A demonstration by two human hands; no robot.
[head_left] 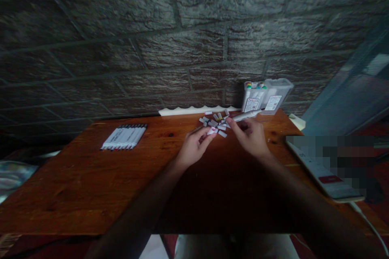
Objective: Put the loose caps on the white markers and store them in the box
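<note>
My left hand (193,146) pinches a small white marker cap (212,130) with a pinkish end between thumb and fingertips. My right hand (253,135) grips a white marker (247,115), which slants up to the right and ends in a dark tip. Both hands are over the back of the wooden table, a short gap apart. Between and behind them lies a loose pile of marker caps (219,116), mostly white or grey, a few with yellow or purple showing. My fingers hide part of the pile.
A neat row of white markers (124,136) lies on the wooden table (75,186) to the left. Two clear plastic cases (275,95) stand against the stone-block wall at back right, one with coloured ends inside. A laptop (322,170) with a white cable sits at the right edge.
</note>
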